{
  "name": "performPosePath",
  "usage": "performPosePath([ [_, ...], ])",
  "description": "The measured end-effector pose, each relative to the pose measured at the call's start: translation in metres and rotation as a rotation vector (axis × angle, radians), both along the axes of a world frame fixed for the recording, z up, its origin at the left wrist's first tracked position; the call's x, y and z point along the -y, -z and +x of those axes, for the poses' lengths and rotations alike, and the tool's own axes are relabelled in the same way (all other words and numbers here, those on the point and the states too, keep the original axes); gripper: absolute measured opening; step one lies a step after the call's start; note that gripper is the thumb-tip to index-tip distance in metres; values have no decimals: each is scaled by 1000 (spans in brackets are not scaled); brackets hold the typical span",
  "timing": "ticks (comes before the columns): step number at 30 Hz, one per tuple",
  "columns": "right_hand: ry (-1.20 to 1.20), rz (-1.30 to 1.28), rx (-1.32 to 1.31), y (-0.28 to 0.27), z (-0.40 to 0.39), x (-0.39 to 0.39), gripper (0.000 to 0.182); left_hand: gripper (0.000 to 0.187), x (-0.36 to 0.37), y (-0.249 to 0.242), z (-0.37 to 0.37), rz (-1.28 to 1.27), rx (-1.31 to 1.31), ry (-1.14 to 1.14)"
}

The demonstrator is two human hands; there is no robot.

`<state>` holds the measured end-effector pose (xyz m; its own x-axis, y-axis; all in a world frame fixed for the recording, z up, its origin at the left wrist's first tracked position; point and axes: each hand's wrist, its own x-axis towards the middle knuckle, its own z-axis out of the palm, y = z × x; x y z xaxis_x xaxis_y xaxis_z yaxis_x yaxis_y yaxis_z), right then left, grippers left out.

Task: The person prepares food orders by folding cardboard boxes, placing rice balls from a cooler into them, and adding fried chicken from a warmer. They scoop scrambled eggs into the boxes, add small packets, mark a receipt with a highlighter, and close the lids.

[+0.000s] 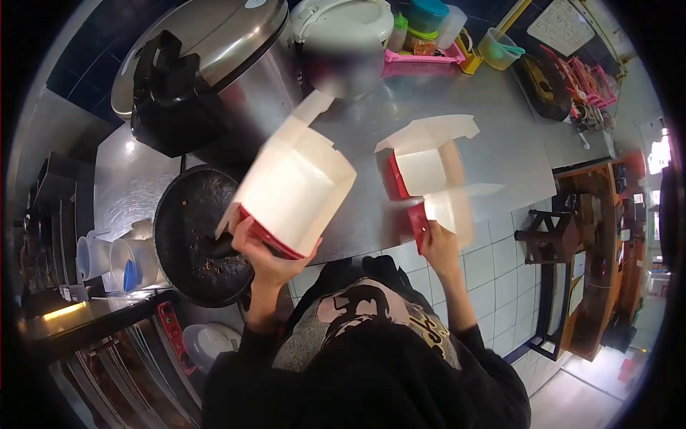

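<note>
An open red and white paper box (pixel 296 189), its white inside facing up, is in my left hand (pixel 270 254), with the fingers closed around its lower edge. My right hand (pixel 439 247) grips a second open box (pixel 444 214) by its red side; this box is partly blurred. Just beyond it, a third open box (pixel 421 170) sits on the steel table (pixel 364 121) with its lid flap spread out. Whether the second and third boxes touch is unclear.
A black pan (pixel 196 236) with food bits lies at the left, below a large steel cooker (pixel 257 79). A white cooker (pixel 341 36) and a pink tray (pixel 421 57) stand along the back. Clear plastic containers (pixel 132 261) are at far left, a brown stool (pixel 550 236) at right.
</note>
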<state>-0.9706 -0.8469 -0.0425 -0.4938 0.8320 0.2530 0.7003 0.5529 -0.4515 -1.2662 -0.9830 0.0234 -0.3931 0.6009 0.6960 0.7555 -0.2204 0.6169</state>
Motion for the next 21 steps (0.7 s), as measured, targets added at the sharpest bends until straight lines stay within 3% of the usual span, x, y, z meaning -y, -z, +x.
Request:
performPosePath([
  [5, 0, 57, 81, 64, -29, -52, 14, 94, -12, -4, 15, -4, -24, -12],
  [6, 30, -43, 170, 56, -33, -56, 21, 93, -12, -5, 17, -28, -49, -28],
  [8, 97, 158, 154, 9, -52, -45, 22, 90, -16, -13, 20, -49, -104, -59],
  [11, -60, -128, -302, -63, -81, -5, 25, 86, -19, -18, 28, -82, -152, -69],
  [14, -451, -601, -602, -101, -117, 32, 26, 83, -21, -8, 37, -53, -190, -50],
  [17, -543, -701, -621, -86, -140, 40, 17, 80, -17, -3, 42, 1, -174, -9],
  [21, -570, -544, -576, -79, -139, 45, 12, 83, -8, -3, 43, -45, -211, 30],
])
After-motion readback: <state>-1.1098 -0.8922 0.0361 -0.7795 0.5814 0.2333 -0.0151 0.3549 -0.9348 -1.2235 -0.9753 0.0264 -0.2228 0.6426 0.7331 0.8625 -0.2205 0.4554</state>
